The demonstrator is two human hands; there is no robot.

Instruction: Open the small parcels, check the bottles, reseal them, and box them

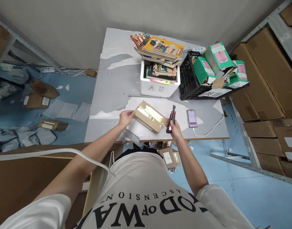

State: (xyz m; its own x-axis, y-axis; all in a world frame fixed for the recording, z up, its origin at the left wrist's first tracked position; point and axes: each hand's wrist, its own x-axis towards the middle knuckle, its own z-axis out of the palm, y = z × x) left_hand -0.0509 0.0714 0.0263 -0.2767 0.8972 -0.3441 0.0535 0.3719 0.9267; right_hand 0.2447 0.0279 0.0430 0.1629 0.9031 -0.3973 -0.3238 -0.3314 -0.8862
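Note:
A taped brown cardboard box with a pale label on top lies at an angle near the table's front edge. My left hand has its fingers closed on the box's left corner. In my right hand is a red and black utility knife, its dark tip pointing away from me. That hand is by the right end of the box; whether its fingers also touch the cardboard I cannot tell.
Behind the box stands a white bin heaped with books. Beside it a black crate holds several green boxes. A phone with a white cable lies at right. Cartons fill the right shelf; packaging litters the floor.

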